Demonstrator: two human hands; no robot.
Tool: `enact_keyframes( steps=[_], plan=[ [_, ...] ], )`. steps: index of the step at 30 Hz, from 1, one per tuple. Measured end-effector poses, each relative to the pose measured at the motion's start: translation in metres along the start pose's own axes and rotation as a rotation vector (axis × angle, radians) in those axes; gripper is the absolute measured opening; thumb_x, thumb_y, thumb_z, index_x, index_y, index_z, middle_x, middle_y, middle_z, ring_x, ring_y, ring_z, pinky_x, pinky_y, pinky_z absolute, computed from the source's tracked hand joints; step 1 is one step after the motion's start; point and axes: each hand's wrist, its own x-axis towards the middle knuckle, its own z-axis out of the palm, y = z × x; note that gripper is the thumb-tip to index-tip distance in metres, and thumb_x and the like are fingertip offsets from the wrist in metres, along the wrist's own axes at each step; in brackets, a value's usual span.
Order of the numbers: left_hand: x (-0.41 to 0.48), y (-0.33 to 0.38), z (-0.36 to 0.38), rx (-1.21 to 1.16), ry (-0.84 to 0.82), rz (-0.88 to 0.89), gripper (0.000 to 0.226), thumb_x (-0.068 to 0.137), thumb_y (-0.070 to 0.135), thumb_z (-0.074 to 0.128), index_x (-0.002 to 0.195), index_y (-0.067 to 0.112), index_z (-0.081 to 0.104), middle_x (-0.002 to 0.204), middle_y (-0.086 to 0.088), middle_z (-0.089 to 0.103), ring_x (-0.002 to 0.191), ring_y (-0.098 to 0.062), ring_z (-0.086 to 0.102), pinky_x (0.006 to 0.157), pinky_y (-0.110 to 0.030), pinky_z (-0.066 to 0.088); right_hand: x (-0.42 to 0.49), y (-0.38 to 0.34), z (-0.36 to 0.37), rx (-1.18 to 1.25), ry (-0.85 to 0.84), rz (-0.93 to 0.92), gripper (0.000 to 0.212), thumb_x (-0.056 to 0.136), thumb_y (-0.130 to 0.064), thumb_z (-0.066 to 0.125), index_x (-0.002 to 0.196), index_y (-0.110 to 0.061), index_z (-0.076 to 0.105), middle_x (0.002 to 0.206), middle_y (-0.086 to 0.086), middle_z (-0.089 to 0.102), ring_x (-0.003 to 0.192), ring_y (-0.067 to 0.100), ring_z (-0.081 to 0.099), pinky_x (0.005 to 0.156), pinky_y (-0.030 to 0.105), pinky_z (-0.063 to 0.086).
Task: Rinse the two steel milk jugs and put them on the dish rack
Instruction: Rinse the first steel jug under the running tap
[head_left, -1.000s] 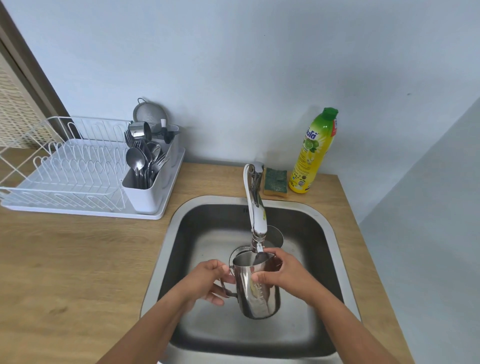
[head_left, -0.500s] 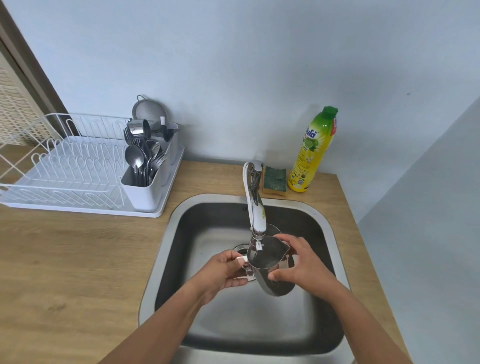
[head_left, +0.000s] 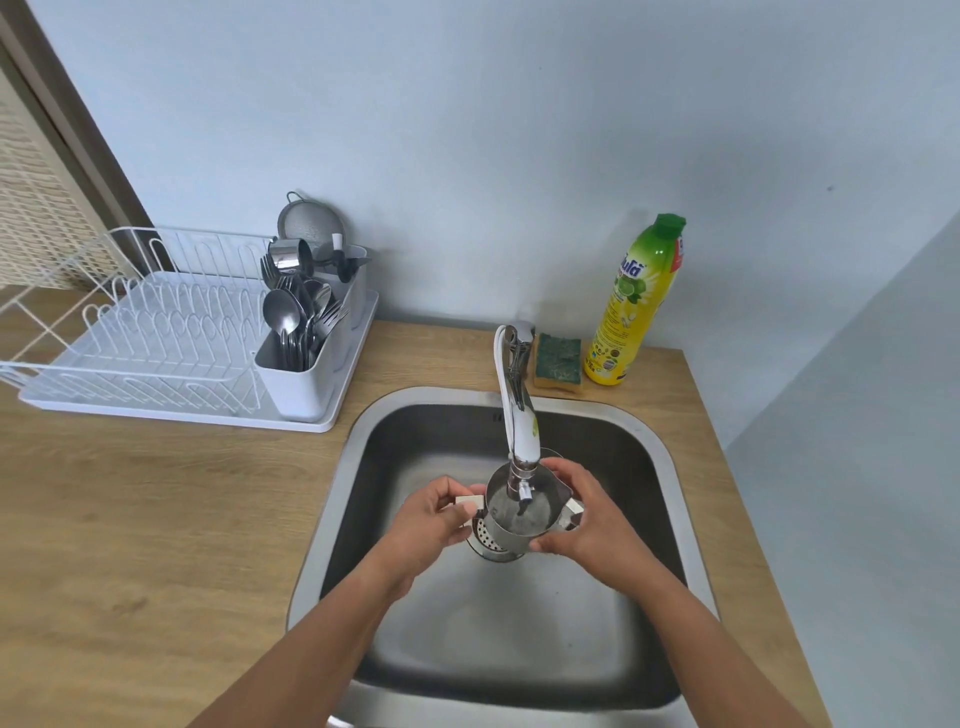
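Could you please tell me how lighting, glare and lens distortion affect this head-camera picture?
Head view: soft, even light, only a faint wall shadow left of the yellow-and-green plastic soap bottle; white glare spots on the shiny steel milk jug; wide-angle distortion leans the brown door frame; focus looks sharp throughout.

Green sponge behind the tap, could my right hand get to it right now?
Probably not at once: the right hand grips the steel jug under the tap. The way itself looks free: the sponge lies uncovered on the counter behind the sink, beside the soap bottle.
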Motion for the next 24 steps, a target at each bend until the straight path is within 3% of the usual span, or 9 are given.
enact_keyframes(
  steps=[3, 7, 10, 14, 18, 24],
  plan=[
    [-0.005, 0.004, -0.006, 0.134, 0.051, 0.043, 0.016, 0.096, 0.007, 0.056, 0.082, 0.014, 0.057, 0.106, 0.010, 0.075, 0.088, -0.014, 0.061, 0.079, -0.030, 0.049, 0.001, -0.002, 0.005, 0.086, -0.049, 0.014, 0.082, 0.065, -0.001, 0.087, 0.122, -0.044, 0.049, 0.124, -0.017, 0.057, 0.116, 0.007, 0.057, 0.082, 0.018, 0.053],
    [-0.008, 0.007, -0.017, 0.425, 0.137, 0.042, 0.011, 0.092, 0.026, 0.062, 0.082, 0.020, 0.064, 0.085, 0.004, 0.073, 0.075, -0.012, 0.065, 0.070, -0.035, 0.057, 0.000, 0.003, 0.010, 0.200, -0.131, 0.101, 0.073, 0.067, 0.001, 0.085, 0.121, -0.037, 0.052, 0.125, -0.007, 0.064, 0.108, 0.010, 0.066, 0.083, 0.025, 0.058],
    [-0.010, 0.003, -0.014, 0.325, 0.063, -0.058, 0.010, 0.095, 0.022, 0.060, 0.086, 0.016, 0.062, 0.095, -0.002, 0.074, 0.073, -0.016, 0.063, 0.061, -0.030, 0.055, -0.001, 0.003, 0.004, 0.164, -0.177, 0.158, 0.068, 0.066, -0.007, 0.085, 0.120, -0.035, 0.056, 0.122, -0.004, 0.067, 0.107, 0.016, 0.067, 0.093, 0.035, 0.056],
    [-0.010, -0.009, -0.004, 0.170, -0.030, -0.123, 0.009, 0.097, 0.020, 0.058, 0.090, 0.014, 0.059, 0.091, -0.006, 0.068, 0.078, -0.017, 0.062, 0.068, -0.032, 0.058, -0.002, -0.002, -0.004, 0.100, -0.165, 0.185, 0.070, 0.074, -0.003, 0.080, 0.130, -0.033, 0.050, 0.123, -0.009, 0.060, 0.109, 0.010, 0.057, 0.089, 0.024, 0.048],
    [-0.005, -0.011, -0.006, 0.176, 0.044, -0.087, 0.014, 0.096, 0.017, 0.058, 0.082, 0.020, 0.061, 0.100, -0.005, 0.071, 0.088, -0.017, 0.062, 0.076, -0.035, 0.058, -0.001, -0.001, 0.009, 0.094, -0.136, 0.168, 0.078, 0.072, -0.001, 0.080, 0.130, -0.039, 0.045, 0.123, -0.010, 0.056, 0.115, 0.010, 0.055, 0.091, 0.026, 0.050],
    [-0.012, -0.011, -0.005, 0.227, -0.022, -0.176, 0.012, 0.098, 0.025, 0.057, 0.093, 0.014, 0.061, 0.096, -0.006, 0.066, 0.084, -0.019, 0.064, 0.068, -0.035, 0.060, -0.002, 0.008, 0.004, 0.094, -0.175, 0.203, 0.066, 0.072, -0.009, 0.081, 0.120, -0.045, 0.053, 0.126, -0.007, 0.062, 0.116, 0.014, 0.058, 0.103, 0.037, 0.048]
  ],
)
